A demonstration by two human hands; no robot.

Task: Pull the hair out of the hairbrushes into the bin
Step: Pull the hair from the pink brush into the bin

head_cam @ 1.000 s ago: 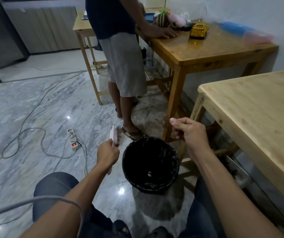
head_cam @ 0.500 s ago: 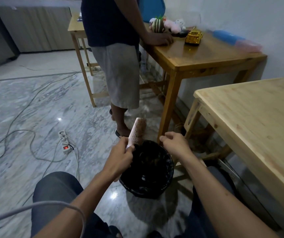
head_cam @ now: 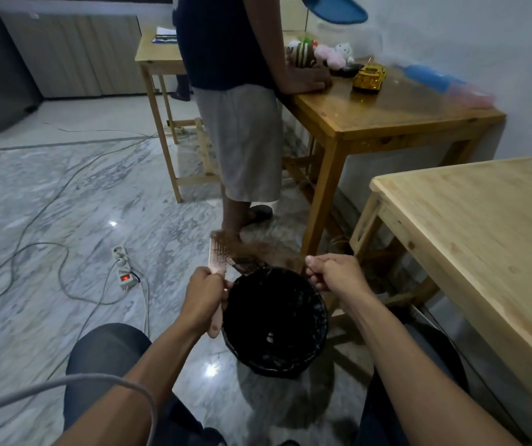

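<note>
Overhead, the head view takes in a grey marbled floor with a light wooden bench to the right and, farther back, a darker wooden bench where another person stands with a hand resting on it. Between the seated person's knees stands a round black bin lined with a dark bag, its mouth open upward. Just above its far-left rim, the left hand wraps its grip firmly around the handle of a pale pink paddle hairbrush, bristle face turned right toward the bin. The right hand has its grip narrowed to a pinch on a wispy web of brown hair, which stretches from the bristles across to the fingertips, hanging over the bin's far edge. The hair looks nearly weightless, soft and clingy; it likely tears or sticks to skin rather than dropping cleanly, so it is best taken close to the bristle roots in a bunched tuft. The brush seems light and stiff, well held by its handle.
</note>
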